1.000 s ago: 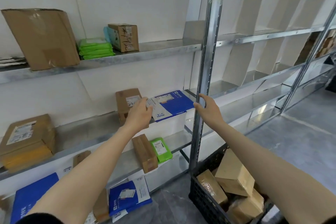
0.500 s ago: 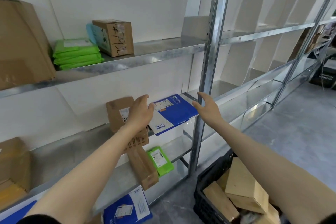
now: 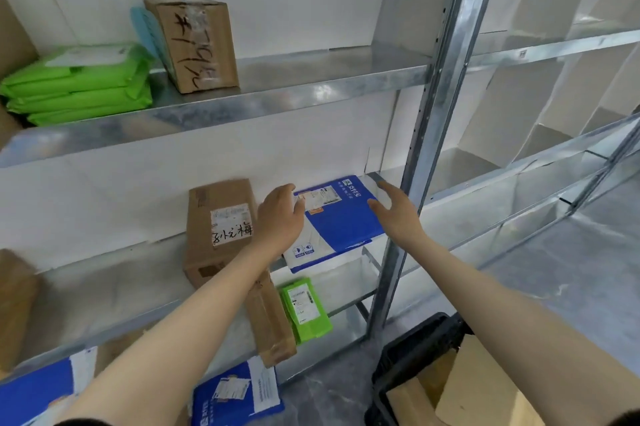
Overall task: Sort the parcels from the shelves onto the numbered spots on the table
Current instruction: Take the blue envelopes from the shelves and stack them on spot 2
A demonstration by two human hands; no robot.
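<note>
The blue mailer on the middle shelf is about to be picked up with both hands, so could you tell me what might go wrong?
1. The blue mailer overhangs the shelf edge; a loose grab by the left hand or right hand could let it slide off.
2. The right hand is close to the metal post and could knock it.
3. The left forearm crosses the brown box and may nudge it.

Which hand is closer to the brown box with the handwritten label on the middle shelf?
Left. The left hand is right beside the brown box, at its right edge, resting on the blue mailer. The right hand is farther off, at the mailer's far side.
</note>
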